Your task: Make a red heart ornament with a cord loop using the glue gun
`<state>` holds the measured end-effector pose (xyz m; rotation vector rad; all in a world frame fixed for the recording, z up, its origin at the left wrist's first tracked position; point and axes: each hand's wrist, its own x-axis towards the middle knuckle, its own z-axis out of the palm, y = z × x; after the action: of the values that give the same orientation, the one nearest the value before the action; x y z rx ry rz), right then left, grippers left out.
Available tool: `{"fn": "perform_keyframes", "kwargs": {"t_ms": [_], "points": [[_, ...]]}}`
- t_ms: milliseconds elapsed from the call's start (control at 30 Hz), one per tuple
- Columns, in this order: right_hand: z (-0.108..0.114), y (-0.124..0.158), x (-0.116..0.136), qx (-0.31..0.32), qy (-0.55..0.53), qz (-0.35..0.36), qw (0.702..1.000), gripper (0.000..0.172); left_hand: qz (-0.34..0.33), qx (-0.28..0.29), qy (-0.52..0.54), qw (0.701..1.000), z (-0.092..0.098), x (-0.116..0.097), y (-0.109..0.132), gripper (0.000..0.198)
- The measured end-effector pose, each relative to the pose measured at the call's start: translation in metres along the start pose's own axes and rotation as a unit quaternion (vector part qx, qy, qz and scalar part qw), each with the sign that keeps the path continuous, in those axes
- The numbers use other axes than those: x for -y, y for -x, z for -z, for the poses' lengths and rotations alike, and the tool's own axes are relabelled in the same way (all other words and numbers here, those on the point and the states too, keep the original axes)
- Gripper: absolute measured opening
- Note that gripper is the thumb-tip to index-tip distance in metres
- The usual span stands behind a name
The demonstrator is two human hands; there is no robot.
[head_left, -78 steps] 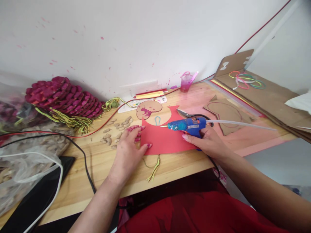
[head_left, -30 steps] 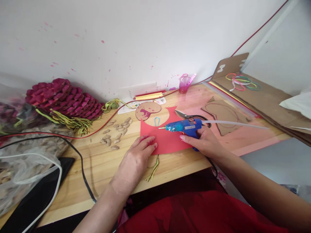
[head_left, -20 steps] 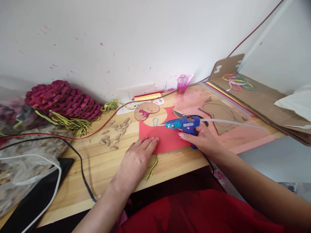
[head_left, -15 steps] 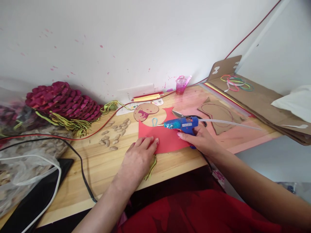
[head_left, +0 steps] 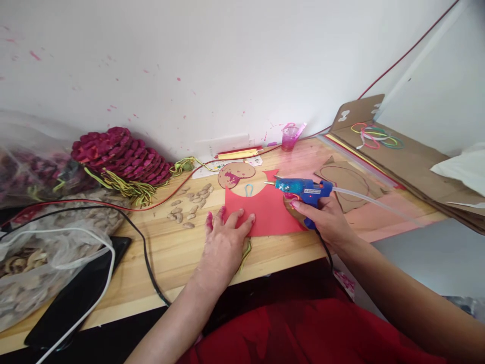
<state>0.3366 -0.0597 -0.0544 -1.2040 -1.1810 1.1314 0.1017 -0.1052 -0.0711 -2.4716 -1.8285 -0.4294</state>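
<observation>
Above the right part of a red paper (head_left: 265, 215) on the desk (head_left: 182, 263), a blue glue gun (head_left: 303, 189) lies crosswise in the right hand (head_left: 331, 220), which is wrapped round its grip. Its long axis runs from side to side; the nozzle (head_left: 269, 183) points to the person's left and a little away, while the clear glue stick (head_left: 371, 201) trails out behind to the right. Gripping it by the handle probably keeps the fingers clear of the hot tip. The tip shows by the paper's curved cut-out; whether it touches anything, I cannot tell.

The left hand (head_left: 225, 245) is well apart from the right, palm down with fingers spread, and grips nothing visible. Two fingertips rest on the paper's lower left part, seemingly to steady it; the others reach past its edge.

Inside the curve sits a small blue loop (head_left: 249, 190), with a heart-shaped piece (head_left: 238, 173) just beyond. Loose peanuts (head_left: 179, 218) lie to the left, perhaps scattered there for easy reach. Farther out are a pink cup (head_left: 289, 140) near the wall and a marked cardboard (head_left: 343, 177) to the right.
</observation>
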Motion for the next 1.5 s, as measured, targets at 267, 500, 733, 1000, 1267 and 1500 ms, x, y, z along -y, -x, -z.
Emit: {"fn": "perform_keyframes", "kwargs": {"t_ms": [267, 500, 733, 1000, 1267, 1500], "points": [[0.000, 0.000, -0.003, 0.002, -0.023, -0.021, 0.999, 0.017, 0.067, 0.014, 0.113, 0.991, 0.004, 0.000, -0.010, 0.033], [0.003, -0.005, -0.010, 0.008, -0.075, -0.032, 0.997, 0.022, 0.071, 0.021, 0.142, 0.987, 0.008, 0.002, -0.011, 0.030], [0.003, -0.008, -0.009, 0.027, -0.131, -0.042, 0.990, 0.028, 0.023, -0.045, 0.059, 0.997, 0.001, 0.005, -0.007, 0.027], [0.003, -0.005, -0.001, 0.072, -0.164, -0.098, 0.979, 0.032, -0.187, -0.002, 0.069, 0.980, -0.006, 0.022, -0.017, 0.036], [-0.001, -0.005, -0.001, 0.060, -0.197, -0.118, 0.971, 0.033, -0.233, 0.058, 0.034, 0.970, 0.000, 0.029, -0.031, 0.037], [-0.002, -0.005, -0.002, 0.056, -0.191, -0.112, 0.974, 0.029, -0.222, 0.024, 0.060, 0.973, -0.002, 0.031, -0.035, 0.038]]}}
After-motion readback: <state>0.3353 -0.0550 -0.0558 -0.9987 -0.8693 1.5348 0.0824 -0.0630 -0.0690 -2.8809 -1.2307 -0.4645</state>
